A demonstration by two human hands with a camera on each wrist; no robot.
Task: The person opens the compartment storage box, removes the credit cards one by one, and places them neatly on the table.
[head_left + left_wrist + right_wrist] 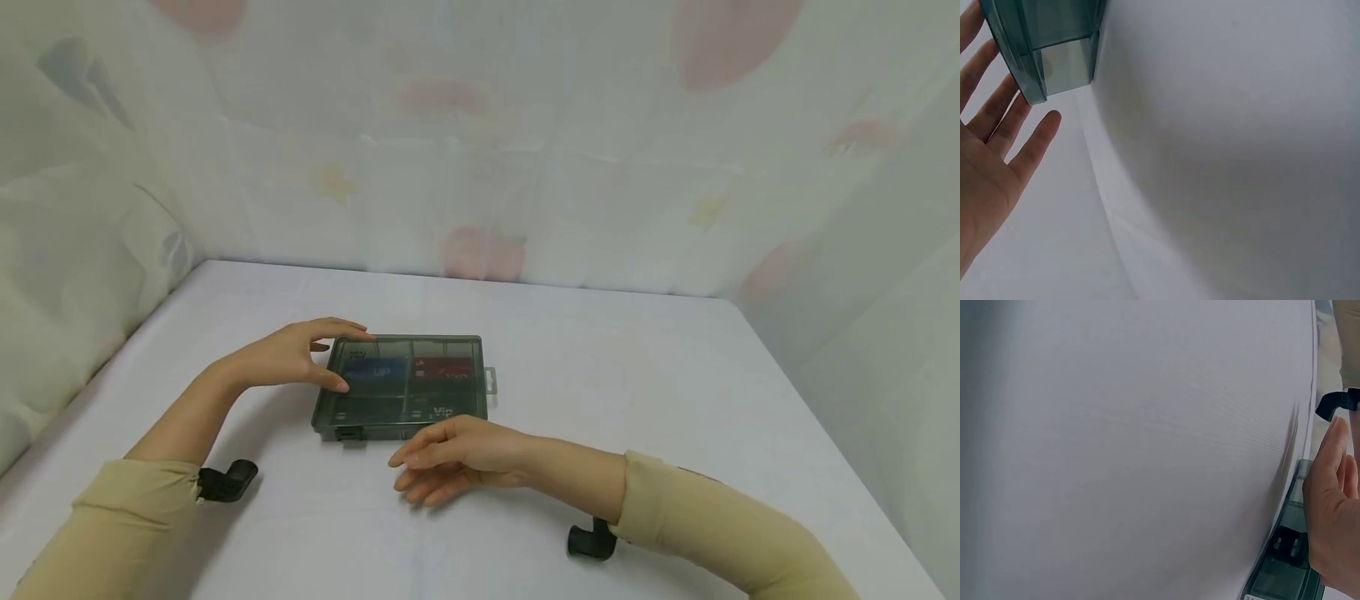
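Observation:
A shut, smoky-green clear plastic box (405,385) lies flat on the white table (637,375). Through its lid show a blue card (377,370), a red card (442,367) and a dark card marked "Vip" (442,411). My left hand (311,354) rests at the box's left end, fingers straight, thumb on the lid and fingertips at the far left corner. In the left wrist view the box's corner (1054,50) stands by the fingers (997,119). My right hand (450,458) hovers open just in front of the box's near edge, holding nothing. The right wrist view shows the box's latch (1288,547) beside the palm (1335,512).
A pale cloth with pink and yellow blotches (480,142) hangs round the table on the far, left and right sides. Black wrist-camera mounts (225,482) (592,540) sit under both beige sleeves. Bare tabletop lies to the right of the box.

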